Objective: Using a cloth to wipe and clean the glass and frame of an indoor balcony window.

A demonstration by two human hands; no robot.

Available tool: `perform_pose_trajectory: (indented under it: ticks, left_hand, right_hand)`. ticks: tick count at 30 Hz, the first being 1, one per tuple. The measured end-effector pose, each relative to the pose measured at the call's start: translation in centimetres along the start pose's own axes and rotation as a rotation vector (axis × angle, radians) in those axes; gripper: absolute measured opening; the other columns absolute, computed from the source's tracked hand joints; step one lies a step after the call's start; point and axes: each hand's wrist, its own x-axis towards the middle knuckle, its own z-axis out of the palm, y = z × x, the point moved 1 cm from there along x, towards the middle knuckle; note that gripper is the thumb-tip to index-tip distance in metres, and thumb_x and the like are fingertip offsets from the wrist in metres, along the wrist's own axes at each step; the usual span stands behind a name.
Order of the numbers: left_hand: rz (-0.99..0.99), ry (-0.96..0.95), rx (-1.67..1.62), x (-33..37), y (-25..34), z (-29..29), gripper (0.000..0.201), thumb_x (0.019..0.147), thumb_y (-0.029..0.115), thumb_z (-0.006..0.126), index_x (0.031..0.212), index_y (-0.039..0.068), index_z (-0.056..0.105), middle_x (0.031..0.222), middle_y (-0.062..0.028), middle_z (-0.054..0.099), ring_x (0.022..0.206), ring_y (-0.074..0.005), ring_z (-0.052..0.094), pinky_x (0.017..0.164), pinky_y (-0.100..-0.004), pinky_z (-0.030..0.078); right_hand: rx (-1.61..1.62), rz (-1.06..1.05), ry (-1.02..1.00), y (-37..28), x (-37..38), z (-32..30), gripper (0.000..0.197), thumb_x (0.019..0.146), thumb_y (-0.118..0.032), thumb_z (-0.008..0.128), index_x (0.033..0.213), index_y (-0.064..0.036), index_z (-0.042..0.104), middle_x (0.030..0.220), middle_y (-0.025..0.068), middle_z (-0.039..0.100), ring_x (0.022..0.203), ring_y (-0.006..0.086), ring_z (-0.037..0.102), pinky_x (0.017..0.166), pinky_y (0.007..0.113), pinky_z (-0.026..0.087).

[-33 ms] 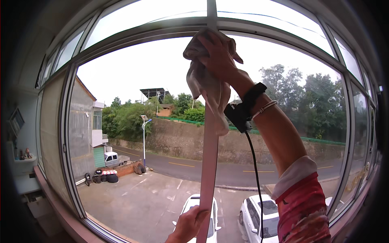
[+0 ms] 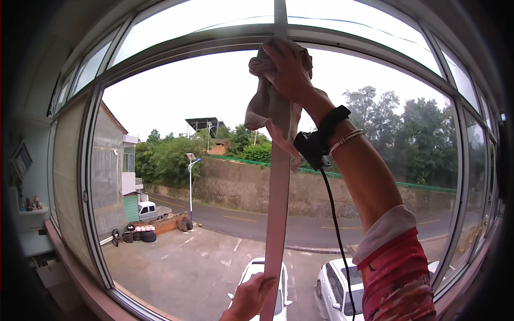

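Grey-beige cloth (image 2: 266, 101) lies bunched at the upper end of a pinkish post (image 2: 278, 214), near the window frame (image 2: 198, 44), its loose folds hanging over the post. The right hand (image 2: 289, 69) closes on the cloth, fingers bent and pressing it toward the post; the left hand (image 2: 250, 297) clasps the post low down. About the right wrist are a black strap (image 2: 333, 122) with a black box (image 2: 313, 150), a trailing cable (image 2: 337, 224) and a pale bracelet (image 2: 347, 139). The forearm and red sleeve (image 2: 396, 273) stand before the trees (image 2: 425, 128), the roadside wall (image 2: 241, 184) and part of the right-hand car (image 2: 334, 283). The post crosses the other white car (image 2: 251, 266). Farther left, outdoors, are a street lamp (image 2: 190, 187) and tyres (image 2: 148, 236).

Hidden: the post behind the cloth, and the left fingers beyond the post; whether the right fingertips pinch a fold cannot be told. The lower edge cuts off the left forearm and both cars. Small objects on the shelf (image 2: 33, 212) are indistinct.
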Motion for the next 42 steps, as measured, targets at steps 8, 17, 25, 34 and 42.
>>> perform_pose_trajectory:
  ticks: [8,17,25,34,42]
  left_hand:
    - [0.069,0.054,-0.028,-0.4,0.0,-0.2,0.021,0.09,0.023,0.06,0.101,0.005,0.06,0.084,-0.0174,0.064,0.076,-0.0346,0.064,0.064,-0.0384,0.051]
    - [0.039,0.018,-0.031,0.0,0.0,-0.3,0.015,0.087,0.011,0.063,0.098,0.001,0.063,0.083,-0.0156,0.064,0.074,-0.0229,0.062,0.07,-0.0316,0.049]
    - [-0.006,0.04,-0.067,-0.1,0.0,-0.3,0.016,0.089,0.011,0.061,0.101,0.0,0.061,0.079,-0.0118,0.064,0.071,-0.0136,0.057,0.067,-0.0286,0.048]
    - [0.094,-0.002,-0.069,-0.3,1.1,0.5,0.016,0.091,0.016,0.059,0.096,0.001,0.06,0.076,-0.0139,0.062,0.066,-0.0226,0.058,0.061,-0.0309,0.048]
    - [0.063,0.057,-0.051,-0.2,1.7,-1.0,0.02,0.093,0.019,0.056,0.086,0.0,0.056,0.071,-0.0156,0.058,0.06,-0.0291,0.057,0.055,-0.0349,0.044]
  right_hand:
    - [-0.483,0.084,-0.135,-0.3,7.1,-0.4,0.038,0.089,-0.034,0.048,0.121,-0.013,0.051,0.125,0.01,0.053,0.119,0.0305,0.048,0.102,0.048,0.033]
    - [-0.73,-0.228,0.034,12.5,5.6,-3.2,0.051,0.08,-0.022,0.058,0.129,-0.016,0.045,0.127,0.0091,0.05,0.12,0.0266,0.048,0.094,0.041,0.045]
    - [-0.646,0.303,-0.076,16.0,2.1,-15.0,0.049,0.095,-0.044,0.033,0.129,-0.0121,0.048,0.13,0.0141,0.051,0.123,0.0327,0.046,0.104,0.042,0.035]
    - [-0.194,0.095,-0.332,11.2,8.6,-2.7,0.052,0.094,-0.039,0.039,0.14,-0.0139,0.036,0.142,0.0129,0.037,0.134,0.0301,0.029,0.111,0.043,0.021]
    - [-0.194,0.29,-0.252,-1.4,2.8,1.1,0.056,0.071,-0.017,0.057,0.126,-0.0097,0.047,0.135,0.0196,0.04,0.128,0.0373,0.035,0.102,0.049,0.031]
